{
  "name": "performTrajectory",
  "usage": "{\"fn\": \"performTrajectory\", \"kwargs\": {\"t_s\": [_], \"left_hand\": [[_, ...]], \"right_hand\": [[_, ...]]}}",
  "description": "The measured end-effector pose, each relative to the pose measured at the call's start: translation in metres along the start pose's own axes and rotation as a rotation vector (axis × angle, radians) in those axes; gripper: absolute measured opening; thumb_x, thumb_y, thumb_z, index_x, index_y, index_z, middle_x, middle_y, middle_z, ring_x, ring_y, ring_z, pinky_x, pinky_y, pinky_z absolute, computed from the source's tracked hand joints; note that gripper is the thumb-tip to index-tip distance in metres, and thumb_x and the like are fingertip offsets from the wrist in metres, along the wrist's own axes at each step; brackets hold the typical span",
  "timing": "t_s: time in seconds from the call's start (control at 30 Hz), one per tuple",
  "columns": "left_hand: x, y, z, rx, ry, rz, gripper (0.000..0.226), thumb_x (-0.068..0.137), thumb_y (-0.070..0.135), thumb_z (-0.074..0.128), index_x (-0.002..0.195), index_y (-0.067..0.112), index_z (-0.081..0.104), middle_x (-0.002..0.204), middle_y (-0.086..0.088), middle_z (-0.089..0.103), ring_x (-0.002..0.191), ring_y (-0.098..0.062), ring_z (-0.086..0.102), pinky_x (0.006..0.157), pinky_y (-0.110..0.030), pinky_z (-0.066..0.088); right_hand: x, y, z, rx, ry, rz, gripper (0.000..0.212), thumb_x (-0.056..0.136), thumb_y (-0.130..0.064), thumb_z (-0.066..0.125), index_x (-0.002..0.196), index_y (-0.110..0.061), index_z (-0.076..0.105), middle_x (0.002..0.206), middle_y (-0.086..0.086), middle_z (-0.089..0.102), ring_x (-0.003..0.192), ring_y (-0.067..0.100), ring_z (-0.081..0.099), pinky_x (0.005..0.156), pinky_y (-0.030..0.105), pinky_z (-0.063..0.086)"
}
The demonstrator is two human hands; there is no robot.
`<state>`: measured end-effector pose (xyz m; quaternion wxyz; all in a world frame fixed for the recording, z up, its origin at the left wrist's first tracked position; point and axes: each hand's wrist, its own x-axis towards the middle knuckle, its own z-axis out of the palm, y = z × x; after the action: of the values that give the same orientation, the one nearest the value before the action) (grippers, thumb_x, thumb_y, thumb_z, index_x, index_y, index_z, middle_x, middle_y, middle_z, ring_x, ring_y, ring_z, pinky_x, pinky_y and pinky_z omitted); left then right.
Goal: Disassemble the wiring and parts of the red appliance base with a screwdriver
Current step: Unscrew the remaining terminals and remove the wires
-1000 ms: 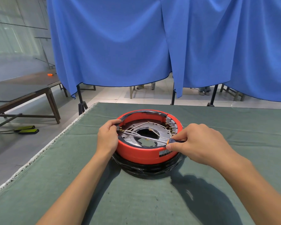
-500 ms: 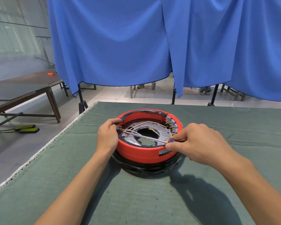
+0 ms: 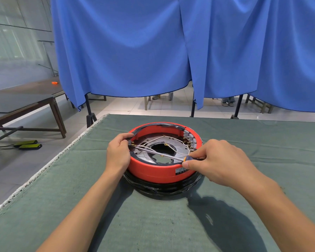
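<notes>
Count: one red appliance base [image 3: 158, 172], one screwdriver [image 3: 164, 155], two hands. Base sits upside-down-looking, open side up, on a black ring [image 3: 162, 187] near the middle of the green-covered table [image 3: 80, 206]. Inside: metal plate [image 3: 144, 155] with a central hole, several thin white wires [image 3: 153, 141] crossing it, row of terminals [image 3: 188, 140] on the far-right inner wall; exact wire count unclear.

Around: blue curtain [image 3: 135, 51] behind the table, wooden bench [image 3: 25, 104] far left, two green-black pedals [image 3: 28, 144] on the floor.

Grip: left hand [image 3: 117, 153] curled over the base's left rim, thumb on top edge. Right hand [image 3: 216, 161] pinches the screwdriver handle at the right rim; shaft runs across the opening, over the wires, tip at the left inner wall by the left fingers.
</notes>
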<state>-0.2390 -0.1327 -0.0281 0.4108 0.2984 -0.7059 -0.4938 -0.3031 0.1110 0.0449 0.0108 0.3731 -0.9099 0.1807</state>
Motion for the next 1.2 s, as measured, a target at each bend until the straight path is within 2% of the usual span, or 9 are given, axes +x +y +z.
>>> {"fn": "performTrajectory", "kwargs": {"t_s": [0.2, 0.33, 0.47, 0.6, 0.8, 0.93, 1.2], "left_hand": [[-0.002, 0.003, 0.001, 0.026, 0.014, -0.003, 0.038, 0.089, 0.001, 0.035, 0.094, 0.022, 0.067, 0.094, 0.0, 0.066, 0.081, -0.016, 0.055, 0.077, -0.032, 0.044], [-0.003, 0.004, 0.001, 0.063, 0.017, 0.013, 0.038, 0.09, 0.002, 0.034, 0.097, 0.02, 0.066, 0.097, 0.0, 0.066, 0.094, -0.026, 0.06, 0.08, -0.035, 0.046], [-0.005, 0.005, 0.002, 0.06, 0.019, 0.008, 0.038, 0.09, 0.002, 0.034, 0.098, 0.02, 0.067, 0.1, -0.002, 0.067, 0.097, -0.032, 0.061, 0.082, -0.039, 0.048], [-0.005, 0.005, 0.002, 0.052, 0.024, -0.003, 0.038, 0.089, 0.002, 0.034, 0.097, 0.021, 0.066, 0.099, -0.003, 0.067, 0.096, -0.034, 0.061, 0.081, -0.041, 0.049], [-0.004, 0.004, 0.002, 0.059, 0.033, 0.01, 0.038, 0.089, 0.003, 0.035, 0.097, 0.021, 0.067, 0.097, -0.002, 0.067, 0.096, -0.03, 0.061, 0.083, -0.041, 0.049], [-0.004, 0.003, 0.001, 0.053, 0.039, 0.019, 0.037, 0.089, 0.002, 0.036, 0.094, 0.021, 0.067, 0.096, 0.001, 0.066, 0.096, -0.022, 0.06, 0.085, -0.035, 0.046], [-0.005, 0.003, 0.001, 0.048, 0.044, 0.013, 0.036, 0.089, 0.003, 0.036, 0.094, 0.022, 0.067, 0.098, 0.002, 0.066, 0.094, -0.015, 0.059, 0.085, -0.033, 0.046]], "right_hand": [[-0.004, -0.005, 0.004, -0.011, 0.043, 0.0, 0.026, 0.084, -0.06, 0.058, 0.091, -0.041, 0.073, 0.071, -0.008, 0.066, 0.075, 0.018, 0.06, 0.052, 0.023, 0.035], [-0.009, -0.012, 0.01, -0.035, 0.086, -0.003, 0.028, 0.086, -0.06, 0.056, 0.09, -0.038, 0.073, 0.067, -0.01, 0.06, 0.068, 0.018, 0.057, 0.049, 0.023, 0.029], [-0.013, -0.017, 0.011, -0.047, 0.092, 0.012, 0.031, 0.087, -0.059, 0.055, 0.084, -0.032, 0.072, 0.061, -0.009, 0.056, 0.06, 0.013, 0.052, 0.047, 0.024, 0.027], [-0.017, -0.022, 0.011, -0.054, 0.099, 0.025, 0.033, 0.088, -0.058, 0.053, 0.082, -0.03, 0.069, 0.066, -0.007, 0.059, 0.068, 0.024, 0.055, 0.051, 0.028, 0.031], [-0.02, -0.022, 0.006, -0.092, 0.092, 0.028, 0.036, 0.087, -0.058, 0.055, 0.083, -0.026, 0.071, 0.068, -0.006, 0.059, 0.069, 0.024, 0.055, 0.05, 0.026, 0.031], [-0.02, -0.017, -0.001, -0.061, 0.079, 0.018, 0.033, 0.085, -0.059, 0.057, 0.088, -0.03, 0.073, 0.068, -0.006, 0.063, 0.071, 0.021, 0.058, 0.051, 0.025, 0.034], [-0.019, -0.018, 0.005, -0.029, 0.102, -0.005, 0.031, 0.085, -0.058, 0.057, 0.082, -0.03, 0.072, 0.056, -0.006, 0.053, 0.058, 0.01, 0.049, 0.048, 0.024, 0.029]]}}
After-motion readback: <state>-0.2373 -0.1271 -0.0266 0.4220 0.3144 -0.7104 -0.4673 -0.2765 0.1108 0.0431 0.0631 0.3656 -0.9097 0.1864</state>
